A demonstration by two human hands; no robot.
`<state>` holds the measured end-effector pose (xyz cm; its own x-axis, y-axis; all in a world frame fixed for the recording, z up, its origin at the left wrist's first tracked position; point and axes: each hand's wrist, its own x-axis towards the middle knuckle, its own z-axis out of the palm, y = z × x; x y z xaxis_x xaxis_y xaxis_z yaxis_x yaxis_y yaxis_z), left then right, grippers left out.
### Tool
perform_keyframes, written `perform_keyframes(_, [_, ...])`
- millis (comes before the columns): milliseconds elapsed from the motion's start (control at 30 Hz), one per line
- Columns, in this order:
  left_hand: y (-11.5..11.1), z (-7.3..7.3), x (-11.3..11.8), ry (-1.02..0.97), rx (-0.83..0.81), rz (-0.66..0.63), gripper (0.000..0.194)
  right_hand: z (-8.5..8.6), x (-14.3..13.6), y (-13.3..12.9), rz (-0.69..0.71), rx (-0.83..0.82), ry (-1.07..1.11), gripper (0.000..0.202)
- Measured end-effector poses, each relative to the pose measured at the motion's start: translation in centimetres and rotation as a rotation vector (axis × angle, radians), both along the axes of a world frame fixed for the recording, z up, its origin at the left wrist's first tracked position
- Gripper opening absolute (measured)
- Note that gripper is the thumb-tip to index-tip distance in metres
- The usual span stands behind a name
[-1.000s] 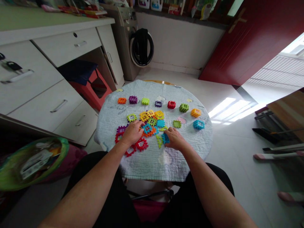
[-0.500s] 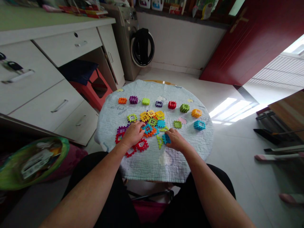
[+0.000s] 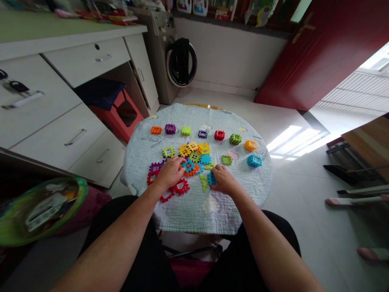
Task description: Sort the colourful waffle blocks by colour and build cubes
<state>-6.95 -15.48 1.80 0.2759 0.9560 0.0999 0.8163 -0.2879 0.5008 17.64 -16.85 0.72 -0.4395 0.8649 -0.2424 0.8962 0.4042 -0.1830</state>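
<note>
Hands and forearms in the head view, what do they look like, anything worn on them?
The left hand and right hand are gloveless. The left forearm and right forearm show no sleeves, watch or bracelet. Rings are too small to tell.

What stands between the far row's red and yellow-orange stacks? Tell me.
The green stack, between the red stack and yellow-orange stack, in the head view.

rounded table (image 3: pixel 217 108) under a pale cloth (image 3: pixel 188 217), small toothed stacks (image 3: pixel 219 136) lined toward the far edge, blue stack (image 3: pixel 254 161) near the right edge, mixed-colour heap (image 3: pixel 195 157) mid-table, red frames (image 3: pixel 181 186) toward the left edge
</note>
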Motion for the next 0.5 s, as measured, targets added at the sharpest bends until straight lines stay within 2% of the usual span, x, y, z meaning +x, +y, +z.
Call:
perform_keyframes(100, [0.1,0.0,-0.1,0.010,-0.005,0.002,0.026,0.6,1.2,0.0,-0.032,0.015,0.038,0.044])
perform_keyframes(167, [0.2,0.0,-0.1,0.011,-0.003,-0.002,0.026,1.3,3.1,0.5,-0.078,0.070,0.064,0.045])
perform_keyframes(267, [0.3,-0.2,-0.1,0.009,0.000,-0.016,0.026,2.9,7.5,1.8,-0.182,0.171,0.069,0.046])
perform_keyframes(367, [0.3,-0.2,0.0,0.006,0.000,-0.022,0.025,4.2,12.7,3.5,-0.322,0.204,0.026,0.045])
perform_keyframes(500, [0.4,-0.4,-0.1,0.004,0.004,-0.023,0.025,4.8,18.2,5.2,-0.470,0.206,-0.030,0.050])
